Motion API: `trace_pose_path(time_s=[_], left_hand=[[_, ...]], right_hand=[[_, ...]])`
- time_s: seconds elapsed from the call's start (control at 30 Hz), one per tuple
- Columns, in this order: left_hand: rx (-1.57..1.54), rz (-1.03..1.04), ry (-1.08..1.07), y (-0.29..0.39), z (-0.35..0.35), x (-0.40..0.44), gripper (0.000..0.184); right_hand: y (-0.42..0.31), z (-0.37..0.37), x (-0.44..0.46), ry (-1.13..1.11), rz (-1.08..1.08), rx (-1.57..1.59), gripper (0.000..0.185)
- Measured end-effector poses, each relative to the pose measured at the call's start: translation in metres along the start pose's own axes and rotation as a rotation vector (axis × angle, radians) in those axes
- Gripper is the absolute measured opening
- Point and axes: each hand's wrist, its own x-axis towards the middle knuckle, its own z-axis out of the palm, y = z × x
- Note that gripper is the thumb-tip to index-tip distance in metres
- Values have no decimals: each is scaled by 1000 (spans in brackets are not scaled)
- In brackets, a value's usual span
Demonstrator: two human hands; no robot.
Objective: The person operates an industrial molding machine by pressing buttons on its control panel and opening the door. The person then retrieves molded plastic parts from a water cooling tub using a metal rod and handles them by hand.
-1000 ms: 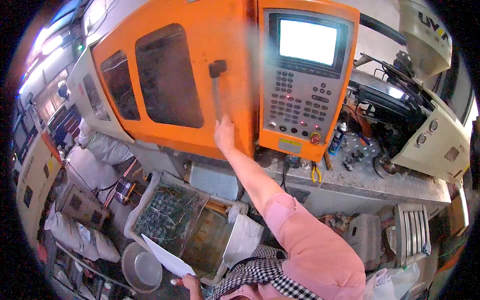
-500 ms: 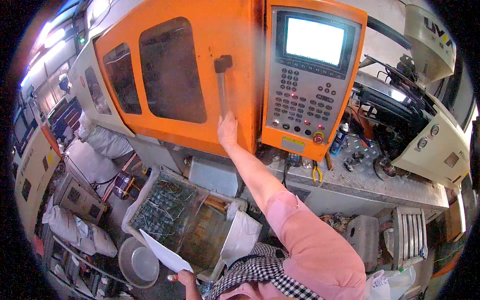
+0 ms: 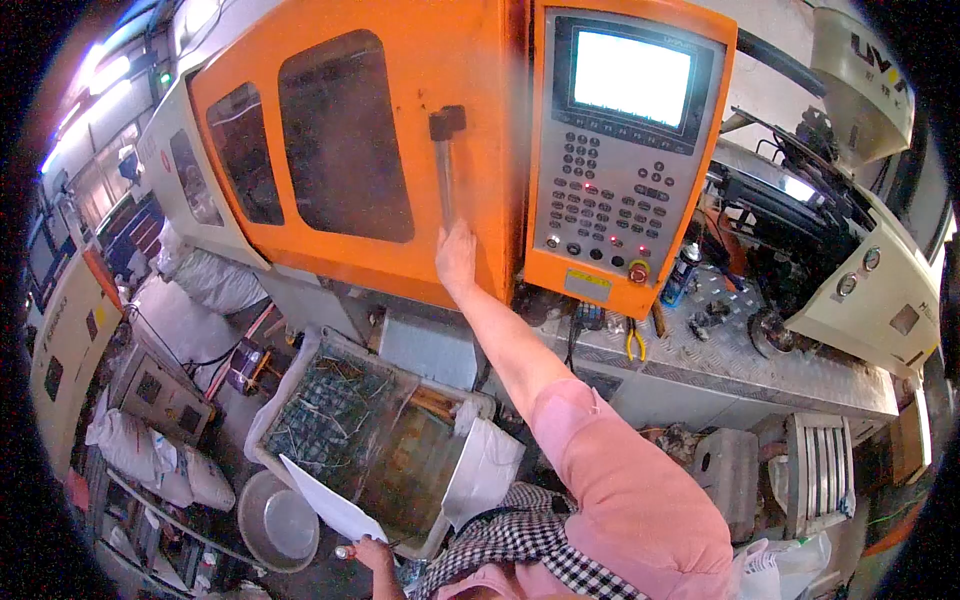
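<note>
My right hand (image 3: 457, 258) is closed around the lower end of the upright metal door handle (image 3: 446, 170) on the orange machine door (image 3: 490, 150). Low in the view, my left hand (image 3: 374, 553) holds a small tool with a red handle (image 3: 345, 552), whose far part is hidden. A white sheet-like panel (image 3: 325, 497) reaches down to that hand. Behind it stands a tub (image 3: 262, 440) with dark tangled pieces on one side and murky brown contents on the other. The control panel (image 3: 610, 190) with its lit screen is right of the door.
A metal basin (image 3: 278, 522) sits on the floor left of the tub. Yellow-handled pliers (image 3: 635, 342), a spray can (image 3: 681, 275) and small scraps are on the metal ledge (image 3: 790, 375) at right. White sacks (image 3: 150, 460) lie at the left, and a slatted rack (image 3: 820, 475) stands lower right.
The machine and tub have shifted slightly in view since the first frame. My right hand stays on the handle, and my left hand still holds the red-handled tool.
</note>
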Motion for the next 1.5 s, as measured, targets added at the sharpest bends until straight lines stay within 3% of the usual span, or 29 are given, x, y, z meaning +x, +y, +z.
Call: trace_pose_path(time_s=[0.07, 0.2, 0.27, 0.3, 0.37, 0.4, 0.47, 0.7, 0.77, 0.8, 0.87, 1.0, 1.3, 1.37, 1.5], left_hand=[[-68, -97, 295, 4, 4, -4, 22], [-144, -86, 173, 6, -3, -2, 33], [-138, -81, -371, 3, -9, 7, 43], [-138, -81, -372, -3, 3, 8, 43], [-2, 131, 488, -14, 41, 5, 38], [-3, 132, 488, -17, 45, 8, 38], [-143, 8, 153, -18, 46, 10, 35], [-104, 2, 196, -2, 17, 5, 25], [-17, -43, -74, 5, 5, 5, 16], [-18, -45, -75, 3, 10, 4, 16], [-45, 61, 232, 1, 15, 2, 16], [-38, 121, 126, 4, 7, 1, 17], [-136, 133, 243, 8, 6, 0, 16], [-38, 134, 82, 10, -2, 0, 16], [-111, 132, 189, 3, 19, 4, 16]], right_hand=[[0, 3, 1, 17, 17, -6, 31], [3, 6, 1, -6, 22, -19, 32], [4, 5, 1, -6, 32, -16, 33], [3, 4, 1, -7, 31, -16, 33], [1, 2, 1, -1, 18, -12, 33], [0, 1, 1, -1, 18, -12, 33], [-2, 0, 2, -23, 46, -10, 32], [3, 3, 2, -27, 48, -3, 33], [3, 5, 0, -32, 49, -17, 32], [3, 6, 0, -34, 48, -16, 32], [3, 6, 0, 12, 15, -3, 31], [3, 5, 1, -2, 17, -15, 32], [4, 5, 2, -63, 63, -25, 29], [4, 7, 2, -18, 40, -20, 27], [3, 7, 1, 46, -6, -30, 27]])
